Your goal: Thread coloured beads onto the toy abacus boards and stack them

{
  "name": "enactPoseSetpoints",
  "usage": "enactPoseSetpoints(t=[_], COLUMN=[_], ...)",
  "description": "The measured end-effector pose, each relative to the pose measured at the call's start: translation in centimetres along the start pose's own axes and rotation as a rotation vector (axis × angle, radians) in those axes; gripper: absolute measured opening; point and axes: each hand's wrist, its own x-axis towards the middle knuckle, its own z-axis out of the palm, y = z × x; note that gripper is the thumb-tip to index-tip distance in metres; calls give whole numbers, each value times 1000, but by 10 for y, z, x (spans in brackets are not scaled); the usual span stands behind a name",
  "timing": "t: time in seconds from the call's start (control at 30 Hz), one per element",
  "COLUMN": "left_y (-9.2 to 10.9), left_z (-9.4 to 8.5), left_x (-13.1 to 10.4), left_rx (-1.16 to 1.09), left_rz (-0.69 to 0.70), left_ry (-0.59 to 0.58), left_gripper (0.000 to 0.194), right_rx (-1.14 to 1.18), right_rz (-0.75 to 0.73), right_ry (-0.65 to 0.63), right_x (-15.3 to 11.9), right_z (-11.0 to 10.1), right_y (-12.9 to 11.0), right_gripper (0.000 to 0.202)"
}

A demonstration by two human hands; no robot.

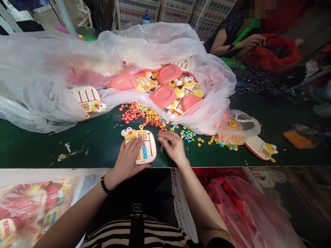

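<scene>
A white toy board (152, 150) with a red rim and a yellow, big-eyed duck head lies at the table's front edge. Blue and yellow beads sit in its slots; another slot at the right shows as a red line. My left hand (126, 158) holds the board from the left, fingers across its face and thumb along the lower edge. Just right of the board is my right hand (174, 146), its fingers drawn together in a pinch; what is between them is hidden. Beyond both hands spreads a pile of small red, yellow, blue and green beads (144, 115).
A large clear plastic bag (113, 44) holds several similar boards behind the beads. Another board (260, 148) lies at the right beside a small bag of yellow beads (234, 131) and an orange packet (300, 137). A co-worker (232, 41) sits across the green table (103, 148).
</scene>
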Motion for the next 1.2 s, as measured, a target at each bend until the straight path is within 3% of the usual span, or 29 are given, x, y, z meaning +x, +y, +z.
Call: enactPoseSetpoints(t=[0.03, 0.07, 0.17, 0.23, 0.4, 0.57, 0.87, 0.97, 1.03, 1.13, 1.2], left_y=[0, 1, 2, 2, 4, 5, 3, 3, 4, 4, 4], left_z=[-1, -1, -2, -2, -2, -2, -2, -1, -2, -3, -3], left_x=[0, 0, 0, 1, 1, 2, 1, 1, 1, 1, 1], left_rx=[8, 15, 27, 31, 38, 54, 41, 42, 39, 32, 31], left_rz=[7, 11, 5, 2, -8, -20, -1, 5, 0, -1, 1], left_ry=[-3, -4, -1, -1, -25, -45, -27, -19, -16, -15, -13], left_gripper=[78, 74, 69, 68, 70, 67, 62, 64, 63, 61, 60], right_rx=[-94, -196, -374, -426, -317, -299, -465, -323, -250, -423, -563], right_rz=[47, 59, -10, -70, -148, -195, -165, -162, -63, 207, 347], right_ry=[88, 88, -177, -277, -48, -162, -211, -193, -72, 168, 137], right_x=[6, 14, 38, 49, 43, 19, 1, -3, -1, 10, 18], right_z=[-12, -22, -43, -45, -11, 29, 31, 14, -9, -45, -59], right_y=[11, 23, 47, 50, 18, -8, -22, -24, -10, 29, 54], right_gripper=[20, 23, 24, 20, 20, 27, 34, 29, 29, 33, 26])
